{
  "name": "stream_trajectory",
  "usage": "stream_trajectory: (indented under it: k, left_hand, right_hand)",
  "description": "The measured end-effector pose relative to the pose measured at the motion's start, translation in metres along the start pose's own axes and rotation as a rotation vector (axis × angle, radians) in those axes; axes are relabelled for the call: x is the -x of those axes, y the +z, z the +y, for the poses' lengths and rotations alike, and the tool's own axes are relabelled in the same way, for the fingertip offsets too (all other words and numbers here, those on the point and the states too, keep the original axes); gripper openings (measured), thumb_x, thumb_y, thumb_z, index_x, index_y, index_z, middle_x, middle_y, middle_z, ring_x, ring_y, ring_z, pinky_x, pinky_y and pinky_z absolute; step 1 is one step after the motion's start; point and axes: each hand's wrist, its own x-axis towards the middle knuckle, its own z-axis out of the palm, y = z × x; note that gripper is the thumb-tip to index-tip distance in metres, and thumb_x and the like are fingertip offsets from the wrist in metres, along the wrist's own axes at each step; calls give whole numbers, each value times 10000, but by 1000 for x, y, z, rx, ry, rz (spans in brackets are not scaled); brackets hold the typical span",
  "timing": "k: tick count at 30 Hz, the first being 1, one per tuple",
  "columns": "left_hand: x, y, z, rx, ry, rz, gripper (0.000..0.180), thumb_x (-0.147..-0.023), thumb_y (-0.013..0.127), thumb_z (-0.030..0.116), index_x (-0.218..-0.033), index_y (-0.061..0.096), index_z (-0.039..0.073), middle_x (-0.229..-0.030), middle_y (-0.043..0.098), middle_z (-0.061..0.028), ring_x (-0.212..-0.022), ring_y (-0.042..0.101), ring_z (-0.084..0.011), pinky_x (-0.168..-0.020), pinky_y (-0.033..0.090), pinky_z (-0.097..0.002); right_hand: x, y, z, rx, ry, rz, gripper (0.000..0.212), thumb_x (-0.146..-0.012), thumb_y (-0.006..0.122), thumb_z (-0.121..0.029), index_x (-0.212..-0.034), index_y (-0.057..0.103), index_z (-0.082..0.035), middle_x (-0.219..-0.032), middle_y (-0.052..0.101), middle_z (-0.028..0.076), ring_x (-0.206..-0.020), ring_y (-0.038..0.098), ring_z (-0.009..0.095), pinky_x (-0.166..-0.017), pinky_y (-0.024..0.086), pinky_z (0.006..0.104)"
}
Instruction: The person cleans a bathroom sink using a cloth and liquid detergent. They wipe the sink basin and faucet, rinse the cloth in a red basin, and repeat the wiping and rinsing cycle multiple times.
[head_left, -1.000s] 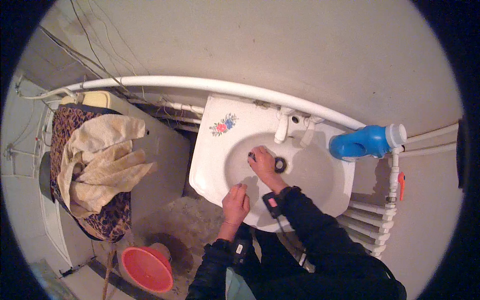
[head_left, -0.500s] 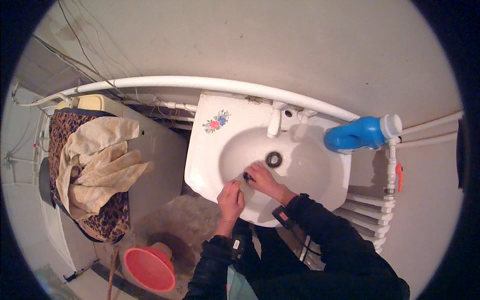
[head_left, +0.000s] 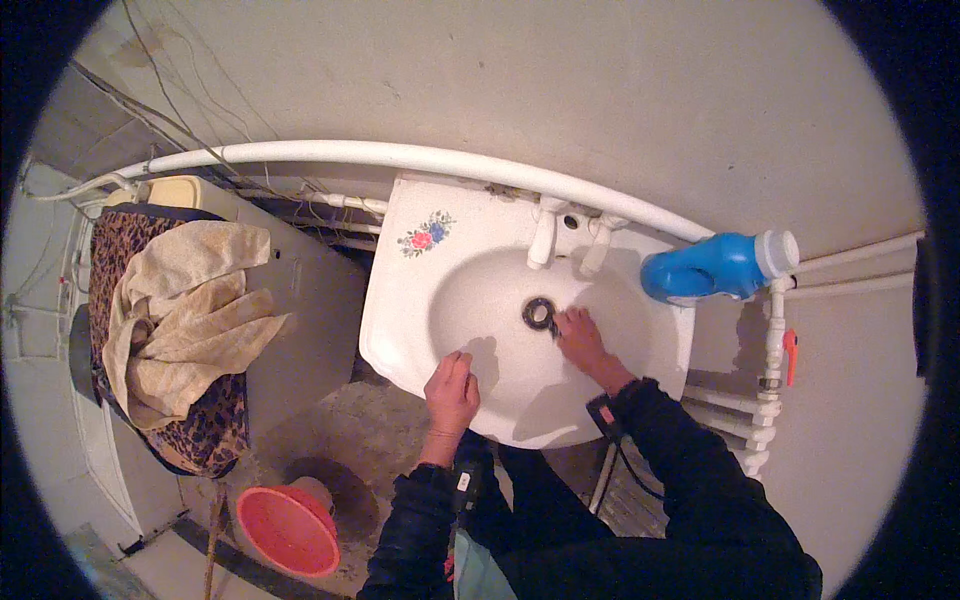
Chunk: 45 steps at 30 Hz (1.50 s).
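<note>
My right hand [head_left: 584, 342] is low in the white washbasin [head_left: 490, 385], just right of the dark ring of the drain [head_left: 540, 314]. Its fingers are pinched together on a small dark object [head_left: 555, 327], too small and blurred to name. Over the basin's front left rim is my left hand [head_left: 453, 392], its fingers curled closed. What the left fingers hold, if anything, is hidden. Two white taps [head_left: 543, 238] stand at the back of the basin.
A blue jug with a white cap [head_left: 705, 268] lies on the basin's right edge. To the left, a beige cloth [head_left: 195, 310] covers a leopard-print cover [head_left: 225, 425] on a cabinet-like unit. A red basin [head_left: 290, 535] is on the floor. White pipes [head_left: 400, 155] run along the wall.
My right hand has moved right and slightly up, from beside my left hand to the drain, with the small dark object. My left hand has stayed near the front rim.
</note>
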Motion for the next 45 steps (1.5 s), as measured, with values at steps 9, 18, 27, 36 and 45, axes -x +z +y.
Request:
stream_trajectory:
  k: [9, 18, 27, 36, 45]
  left_hand:
    - [2, 1, -3, -15, 10, 8, 325, -683, 585, 7, -1005, 568, 52, -1005, 589, -153, -847, 600, -335, -706, 505, -390]
    - [0, 1, -2, -27, 19, 7, 339, -669, 593, 8, -1003, 570, 59, -1005, 591, -144, -844, 603, -323, -702, 504, -386]
    - [-1, 2, 1, -28, 6, 30, 336, -664, 568, -46, -984, 566, 55, -979, 600, -150, -836, 600, -329, -699, 502, -374]
    - [0, 3, -1, -67, 25, 19, 346, -661, 602, -1, -1001, 572, 57, -1003, 591, -141, -831, 606, -322, -686, 508, -380]
    - [-1, 1, 0, -80, 28, 11, 340, -667, 594, -1, -1002, 572, 52, -992, 592, -139, -836, 606, -315, -699, 510, -377]
  right_hand:
    - [-2, -31, -6, -629, -7, -2, 308, -626, 667, -153, -925, 629, -92, -888, 594, 130, -873, 554, 328, -780, 452, 407]
    - [-26, -44, -4, -234, -7, -343, 567, -653, 606, -176, -1207, 495, -219, -823, 635, 131, -825, 613, 342, -682, 480, 449]
    - [-37, -50, -6, -112, -33, -485, 614, -627, 585, -177, -1229, 494, -251, -828, 640, 135, -815, 616, 333, -672, 486, 454]
    - [-52, -48, -10, -25, -47, -592, 626, -624, 585, -175, -1239, 488, -245, -894, 650, 142, -865, 620, 330, -709, 496, 439]
    - [-51, -62, -14, -129, 3, -578, 561, -632, 601, -199, -1184, 510, -161, -926, 645, 163, -905, 613, 342, -765, 487, 434]
